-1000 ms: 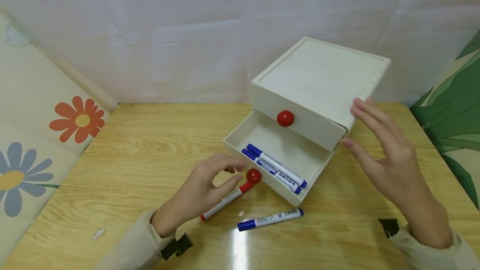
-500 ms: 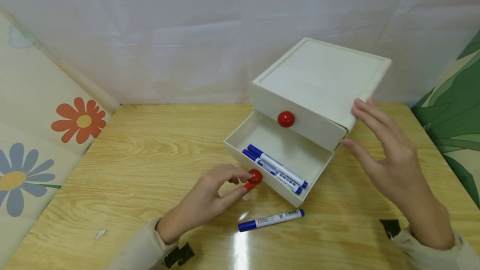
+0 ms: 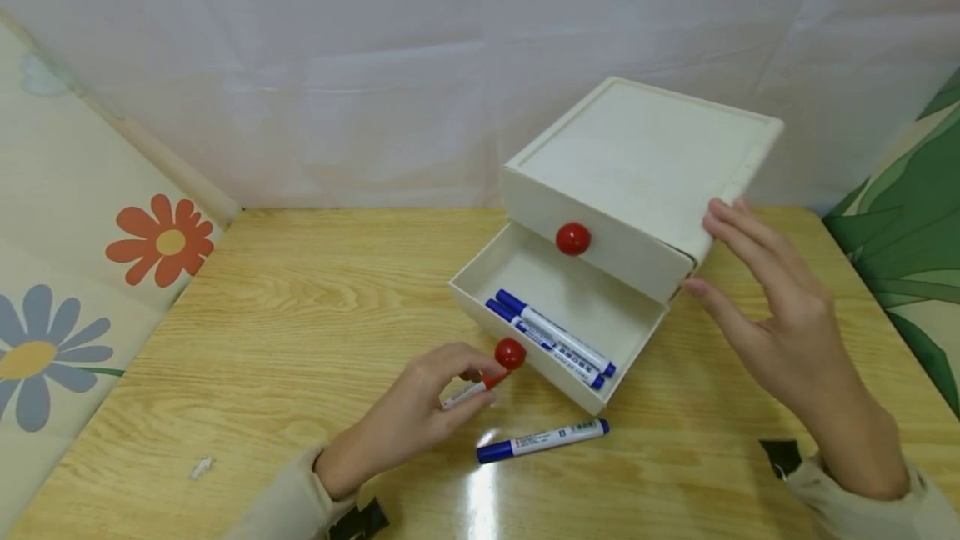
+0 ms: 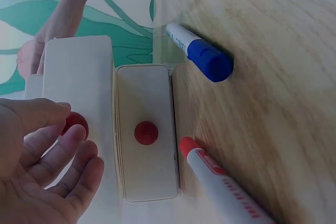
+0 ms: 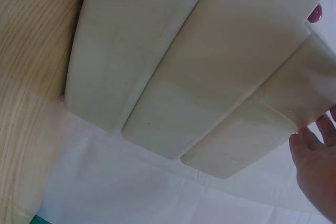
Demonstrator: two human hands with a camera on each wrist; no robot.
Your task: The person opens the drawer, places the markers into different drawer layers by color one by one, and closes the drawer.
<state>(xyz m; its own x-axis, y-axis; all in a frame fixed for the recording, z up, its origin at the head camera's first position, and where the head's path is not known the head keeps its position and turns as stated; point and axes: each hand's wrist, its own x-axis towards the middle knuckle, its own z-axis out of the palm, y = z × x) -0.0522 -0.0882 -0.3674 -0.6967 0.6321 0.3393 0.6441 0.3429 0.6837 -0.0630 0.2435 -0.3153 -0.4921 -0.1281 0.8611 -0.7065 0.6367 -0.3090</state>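
A white drawer box stands with its middle drawer pulled out. Two blue-capped markers lie inside it. My left hand has loosely bent fingers beside the drawer's red knob; in the left wrist view the fingertips overlap that knob. A red-capped marker lies on the table below, showing between thumb and fingers from above. My right hand touches the box's right side, fingers extended on the upper edge, thumb at the front corner. In the right wrist view, the hand meets the top tier.
A blue-capped marker lies on the wooden table in front of the drawer. The bottom drawer is closed. A white scrap lies at the left. White cloth hangs behind the table.
My left hand first moved right and down to the drawer knob, its fingertips overlapping it. Now they sit just below the knob. The right hand and the drawer have stayed in place.
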